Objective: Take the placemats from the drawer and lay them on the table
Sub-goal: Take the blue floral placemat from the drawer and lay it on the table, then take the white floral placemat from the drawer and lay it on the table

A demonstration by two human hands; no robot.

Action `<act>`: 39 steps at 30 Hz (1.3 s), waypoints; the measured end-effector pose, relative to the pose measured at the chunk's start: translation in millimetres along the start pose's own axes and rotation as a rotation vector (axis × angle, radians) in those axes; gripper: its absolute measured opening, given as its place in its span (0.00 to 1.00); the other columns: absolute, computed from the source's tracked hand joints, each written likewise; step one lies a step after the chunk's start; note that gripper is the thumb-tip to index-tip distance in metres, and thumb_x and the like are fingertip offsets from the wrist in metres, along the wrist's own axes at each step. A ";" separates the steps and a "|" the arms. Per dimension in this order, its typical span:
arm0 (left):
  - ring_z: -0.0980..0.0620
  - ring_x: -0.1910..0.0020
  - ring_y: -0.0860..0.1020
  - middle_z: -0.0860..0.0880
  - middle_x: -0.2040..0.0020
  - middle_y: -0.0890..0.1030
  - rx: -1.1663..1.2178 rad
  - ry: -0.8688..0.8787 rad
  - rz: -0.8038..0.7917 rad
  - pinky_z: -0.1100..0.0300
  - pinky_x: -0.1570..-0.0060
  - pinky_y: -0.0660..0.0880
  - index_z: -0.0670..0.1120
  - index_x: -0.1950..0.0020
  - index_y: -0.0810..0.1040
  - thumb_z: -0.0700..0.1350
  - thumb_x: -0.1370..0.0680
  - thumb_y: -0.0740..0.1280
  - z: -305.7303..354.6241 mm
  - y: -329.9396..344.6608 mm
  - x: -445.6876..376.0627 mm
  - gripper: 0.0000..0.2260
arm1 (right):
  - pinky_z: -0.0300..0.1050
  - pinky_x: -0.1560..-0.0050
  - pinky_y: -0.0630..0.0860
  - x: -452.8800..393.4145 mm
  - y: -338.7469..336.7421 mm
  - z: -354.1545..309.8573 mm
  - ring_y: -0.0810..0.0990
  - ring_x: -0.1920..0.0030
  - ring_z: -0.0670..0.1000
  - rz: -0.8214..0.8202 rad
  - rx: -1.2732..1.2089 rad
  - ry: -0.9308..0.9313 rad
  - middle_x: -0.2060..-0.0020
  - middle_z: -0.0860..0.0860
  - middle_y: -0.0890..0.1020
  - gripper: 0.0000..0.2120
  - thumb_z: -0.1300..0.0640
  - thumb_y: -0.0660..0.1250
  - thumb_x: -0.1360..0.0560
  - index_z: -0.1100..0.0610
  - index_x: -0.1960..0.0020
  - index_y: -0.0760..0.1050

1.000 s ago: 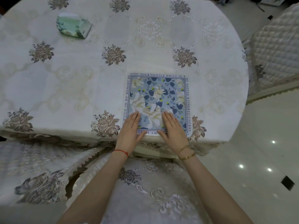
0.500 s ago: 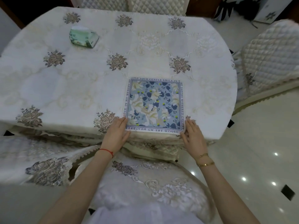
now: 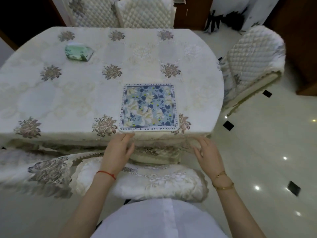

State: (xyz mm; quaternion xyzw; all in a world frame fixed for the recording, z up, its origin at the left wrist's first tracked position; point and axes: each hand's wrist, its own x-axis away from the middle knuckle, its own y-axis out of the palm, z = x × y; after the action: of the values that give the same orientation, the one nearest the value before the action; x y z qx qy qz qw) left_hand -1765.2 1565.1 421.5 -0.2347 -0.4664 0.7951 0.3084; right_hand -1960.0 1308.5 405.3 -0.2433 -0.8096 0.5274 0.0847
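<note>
A square blue-and-cream floral placemat with a border of printed lettering [image 3: 148, 108] lies flat on the oval table under its cream embroidered tablecloth [image 3: 72, 100], its near edge running just inside the table's front edge, at the place in front of a cloth-covered chair back [image 3: 142, 183]. The person's left hand [image 3: 118, 152], a red string at the wrist, hangs just below the mat's near left corner with fingers relaxed and holding nothing; whether its fingertips touch the hem cannot be told. The right hand [image 3: 208, 154], wearing gold bangles, is likewise released and empty, well apart from the mat over the draped cloth at the table's side.

This mat appears placed. To finish the step well, a light check suffices: the near edge should run parallel to the table's edge and sit fully on the top, so nothing overhangs and slides. Any correction is best made with flat palms from the centre outward, since dragging a corner would likely wrinkle the loose tablecloth beneath. No drawer or further mats are in view.

A green glassy object [image 3: 79, 52] sits far left on the table; quilted chairs [image 3: 252, 59] stand around it.
</note>
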 end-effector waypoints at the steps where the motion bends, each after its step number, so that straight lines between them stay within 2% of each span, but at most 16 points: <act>1: 0.44 0.48 0.78 0.44 0.47 0.81 0.008 0.006 -0.001 0.50 0.45 0.76 0.42 0.38 0.77 0.41 0.23 0.66 3.7 -0.6 4.1 0.14 | 0.49 0.39 0.72 7.5 -5.4 -0.1 0.78 0.44 0.58 0.014 -0.003 0.011 0.47 0.57 0.82 0.12 0.62 0.67 0.24 0.62 0.40 0.76; 4: 0.44 0.53 0.78 0.44 0.52 0.80 0.014 0.036 0.000 0.49 0.51 0.77 0.41 0.41 0.78 0.41 0.23 0.67 12.6 -3.1 16.6 0.11 | 0.52 0.40 0.74 32.5 -18.6 -4.1 0.78 0.45 0.57 0.038 -0.024 0.084 0.47 0.57 0.81 0.13 0.61 0.66 0.23 0.62 0.39 0.76; 9: 0.43 0.59 0.79 0.44 0.57 0.80 0.023 0.121 -0.006 0.56 0.59 0.73 0.41 0.47 0.79 0.40 0.24 0.69 23.5 -7.1 37.5 0.07 | 0.51 0.40 0.73 87.4 -27.5 -23.4 0.78 0.45 0.58 0.130 -0.003 0.214 0.47 0.58 0.81 0.13 0.61 0.67 0.24 0.62 0.40 0.76; 13: 0.43 0.55 0.79 0.43 0.54 0.82 0.018 0.225 -0.093 0.55 0.56 0.74 0.42 0.45 0.79 0.41 0.24 0.69 27.1 -13.2 48.4 0.09 | 0.51 0.37 0.71 140.6 -29.0 -44.9 0.77 0.42 0.59 0.173 0.001 0.372 0.44 0.58 0.81 0.14 0.61 0.67 0.24 0.63 0.39 0.76; 17: 0.43 0.52 0.80 0.44 0.50 0.82 0.034 0.334 -0.181 0.52 0.52 0.76 0.42 0.42 0.79 0.42 0.23 0.67 39.6 -13.4 57.1 0.11 | 0.46 0.37 0.70 198.3 -31.7 -65.3 0.77 0.41 0.57 0.227 -0.004 0.518 0.44 0.57 0.81 0.15 0.60 0.66 0.23 0.62 0.38 0.76; 20: 0.45 0.48 0.80 0.45 0.47 0.82 0.058 0.414 -0.215 0.54 0.48 0.76 0.43 0.40 0.79 0.43 0.23 0.67 57.5 -8.2 64.6 0.12 | 0.42 0.36 0.68 238.0 -36.0 -73.1 0.76 0.40 0.55 0.254 -0.022 0.630 0.43 0.56 0.80 0.15 0.58 0.65 0.22 0.61 0.36 0.75; 24: 0.46 0.48 0.80 0.45 0.46 0.82 0.094 0.509 -0.269 0.54 0.48 0.76 0.44 0.40 0.79 0.43 0.23 0.67 88.4 5.8 71.2 0.12 | 0.39 0.37 0.65 279.6 -40.7 -71.0 0.75 0.38 0.54 0.287 -0.046 0.752 0.41 0.55 0.79 0.15 0.57 0.64 0.21 0.60 0.35 0.74; 31: 0.45 0.52 0.80 0.45 0.48 0.83 0.106 0.618 -0.339 0.54 0.53 0.77 0.44 0.39 0.78 0.43 0.21 0.65 168.4 49.2 70.5 0.12 | 0.40 0.38 0.66 330.6 -53.7 -23.7 0.76 0.39 0.55 0.320 -0.060 0.889 0.42 0.56 0.80 0.15 0.58 0.65 0.22 0.60 0.36 0.75; 33: 0.45 0.53 0.79 0.45 0.50 0.81 0.128 0.631 -0.356 0.53 0.53 0.76 0.44 0.39 0.78 0.43 0.21 0.65 201.2 66.6 66.4 0.11 | 0.40 0.38 0.67 341.0 -66.5 1.6 0.77 0.40 0.56 0.348 -0.054 0.904 0.43 0.56 0.81 0.15 0.59 0.66 0.22 0.61 0.37 0.75; 39: 0.46 0.51 0.79 0.45 0.46 0.81 0.159 0.629 -0.353 0.56 0.51 0.74 0.44 0.37 0.77 0.43 0.21 0.64 303.2 113.7 59.1 0.13 | 0.44 0.37 0.69 365.1 -131.4 93.2 0.76 0.40 0.55 0.364 -0.019 0.897 0.42 0.56 0.80 0.15 0.58 0.65 0.22 0.60 0.37 0.75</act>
State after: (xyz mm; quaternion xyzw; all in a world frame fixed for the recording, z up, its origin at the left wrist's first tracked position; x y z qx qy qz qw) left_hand -2037.8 1383.4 453.4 -0.3586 -0.3189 0.6525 0.5865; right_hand -2353.4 1366.4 439.2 -0.5852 -0.6425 0.3691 0.3296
